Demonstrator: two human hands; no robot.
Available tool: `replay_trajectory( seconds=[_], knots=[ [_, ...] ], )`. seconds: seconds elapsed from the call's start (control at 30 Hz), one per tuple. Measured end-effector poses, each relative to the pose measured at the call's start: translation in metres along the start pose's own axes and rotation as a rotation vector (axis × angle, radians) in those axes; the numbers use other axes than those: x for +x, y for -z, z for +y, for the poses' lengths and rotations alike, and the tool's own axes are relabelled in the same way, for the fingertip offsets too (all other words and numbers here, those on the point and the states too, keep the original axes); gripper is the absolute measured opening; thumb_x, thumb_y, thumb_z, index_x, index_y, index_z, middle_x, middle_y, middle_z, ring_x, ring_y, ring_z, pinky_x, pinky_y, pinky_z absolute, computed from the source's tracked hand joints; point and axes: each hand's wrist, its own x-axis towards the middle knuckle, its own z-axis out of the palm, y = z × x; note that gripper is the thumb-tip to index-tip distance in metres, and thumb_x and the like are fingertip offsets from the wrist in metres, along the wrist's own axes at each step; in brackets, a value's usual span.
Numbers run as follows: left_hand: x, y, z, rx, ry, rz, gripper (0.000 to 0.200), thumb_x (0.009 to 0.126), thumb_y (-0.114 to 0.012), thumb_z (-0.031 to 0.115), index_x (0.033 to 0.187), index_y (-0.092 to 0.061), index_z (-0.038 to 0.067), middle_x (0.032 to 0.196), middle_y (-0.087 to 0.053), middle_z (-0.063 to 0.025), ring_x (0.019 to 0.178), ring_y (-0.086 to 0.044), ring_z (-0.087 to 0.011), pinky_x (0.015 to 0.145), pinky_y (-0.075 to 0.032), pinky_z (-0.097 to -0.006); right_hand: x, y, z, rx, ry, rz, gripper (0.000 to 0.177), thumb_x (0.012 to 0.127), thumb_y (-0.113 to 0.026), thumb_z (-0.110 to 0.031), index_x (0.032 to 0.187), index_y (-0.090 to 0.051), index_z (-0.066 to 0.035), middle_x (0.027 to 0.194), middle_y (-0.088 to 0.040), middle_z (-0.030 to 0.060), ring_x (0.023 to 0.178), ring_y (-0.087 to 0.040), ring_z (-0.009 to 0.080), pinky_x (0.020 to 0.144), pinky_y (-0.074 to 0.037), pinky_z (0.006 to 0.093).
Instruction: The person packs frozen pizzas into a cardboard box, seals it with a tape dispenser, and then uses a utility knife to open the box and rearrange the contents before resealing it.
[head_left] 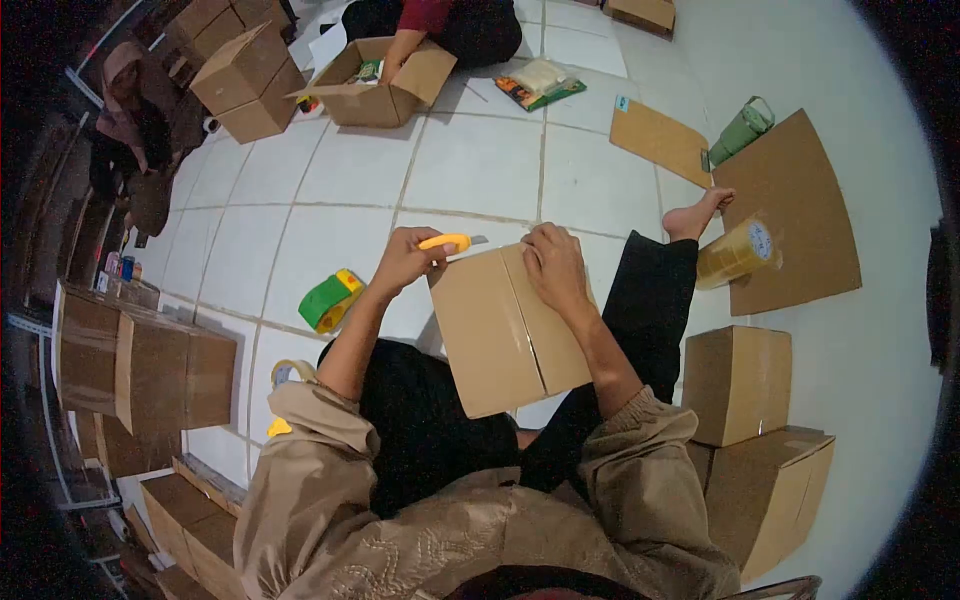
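Observation:
A closed cardboard box (495, 330) rests between my legs, with a seam running down its top face. My left hand (405, 262) is closed on a yellow box cutter (445, 243), whose blade points right just beyond the box's far left corner. Bent over the far right edge of the box, my right hand (556, 262) holds it with the fingers close together. A green and yellow tape dispenser (331, 301) lies on the tiles left of my left forearm.
Cardboard boxes stand at left (150, 355) and right (740, 385). Tape rolls (735, 254) and a cardboard sheet (790, 215) are beyond my right leg. Ahead, another person's hand (400, 55) reaches into an open box (365, 105). A second person (140, 130) is at far left.

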Motion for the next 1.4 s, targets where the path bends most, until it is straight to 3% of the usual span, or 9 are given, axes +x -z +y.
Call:
replay_trajectory(
  seconds=[0.3,0.7,0.93,1.03,1.1,1.13,1.2,1.27,1.4],
  knots=[
    [0.043,-0.018,0.018,0.084,-0.083,-0.487,0.02,0.077,-0.069,0.019,0.088,-0.068,0.002,0.061,-0.059,0.0006,0.048,-0.04,-0.0022,0.043,-0.029,-0.0184,-0.011,0.015,-0.002,0.052,-0.147,0.022,0.005,0.076,-0.052,-0.007,0.077,-0.054,-0.002,0.079,-0.053,0.0104,0.082,-0.051,0.0274,0.077,-0.035,0.0384],
    [0.034,-0.039,0.065,0.221,-0.144,-0.688,0.018,0.074,-0.071,0.016,0.08,-0.067,-0.001,0.059,-0.059,-0.0008,0.055,-0.05,-0.007,0.051,-0.037,-0.0225,-0.028,0.05,-0.027,0.08,-0.138,0.124,0.007,0.07,-0.051,-0.002,0.077,-0.051,-0.003,0.077,-0.051,0.0094,0.079,-0.049,0.0266,0.077,-0.034,0.0384],
    [0.035,-0.015,0.075,0.381,-0.162,-0.804,0.018,0.074,-0.071,0.016,0.08,-0.067,0.0,0.061,-0.06,-0.0018,0.055,-0.052,-0.0078,0.051,-0.039,-0.0233,-0.024,0.07,-0.021,0.041,-0.066,-0.068,0.008,0.072,-0.056,-0.009,0.075,-0.052,-0.003,0.075,-0.051,0.0081,0.077,-0.05,0.0245,0.078,-0.032,0.0365],
    [0.02,0.029,0.073,0.466,-0.181,-0.694,0.019,0.073,-0.071,0.014,0.084,-0.066,-0.001,0.064,-0.06,-0.0024,0.057,-0.053,-0.0067,0.049,-0.038,-0.0214,-0.015,0.069,-0.007,-0.029,-0.009,-0.168,0.018,0.075,-0.059,-0.022,0.078,-0.056,-0.004,0.076,-0.053,0.0078,0.078,-0.05,0.0245,0.079,-0.032,0.0378],
    [-0.008,0.054,0.062,0.208,-0.121,-0.23,0.021,0.076,-0.068,0.017,0.086,-0.064,-0.001,0.065,-0.059,-0.0014,0.053,-0.048,-0.0055,0.046,-0.034,-0.0196,-0.009,0.046,0.026,-0.097,0.027,-0.202,0.037,0.076,-0.062,-0.041,0.082,-0.062,-0.004,0.081,-0.061,0.0115,0.081,-0.054,0.0272,0.082,-0.032,0.0419],
    [-0.025,0.053,0.057,0.22,-0.115,-0.228,0.021,0.076,-0.068,0.017,0.086,-0.064,-0.001,0.065,-0.059,-0.0014,0.053,-0.048,-0.0055,0.046,-0.034,-0.0196,-0.006,0.033,0.046,-0.097,-0.036,-0.171,0.039,0.075,-0.062,-0.042,0.079,-0.063,-0.003,0.079,-0.062,0.0137,0.079,-0.055,0.029,0.082,-0.033,0.0428],
    [-0.069,0.045,0.039,0.011,-0.031,0.157,0.022,0.08,-0.064,0.023,0.085,-0.062,0.002,0.062,-0.055,0.0004,0.048,-0.039,-0.004,0.044,-0.028,-0.0188,0.006,0.031,0.058,-0.129,-0.146,-0.149,0.042,0.073,-0.063,-0.044,0.072,-0.064,-0.002,0.073,-0.063,0.0169,0.072,-0.057,0.032,0.081,-0.034,0.0433],
    [-0.105,0.026,-0.016,-0.176,0.017,0.264,0.018,0.083,-0.062,0.02,0.088,-0.059,0.003,0.065,-0.055,0.0001,0.046,-0.034,-0.003,0.042,-0.025,-0.0182,0.013,0.038,0.065,-0.154,-0.25,-0.144,0.044,0.073,-0.061,-0.046,0.067,-0.064,-0.002,0.067,-0.062,0.018,0.065,-0.058,0.0335,0.081,-0.035,0.0418],
    [-0.176,-0.061,-0.049,-0.532,0.272,0.299,0.017,0.086,-0.059,0.02,0.088,-0.057,0.003,0.065,-0.055,-0.0016,0.045,-0.035,-0.0033,0.039,-0.024,-0.0177,0.002,0.047,0.067,-0.231,-0.488,0.022,0.048,0.078,-0.057,-0.047,0.067,-0.063,0.0,0.069,-0.062,0.0196,0.067,-0.059,0.0354,0.074,-0.04,0.0435]
  ],
)
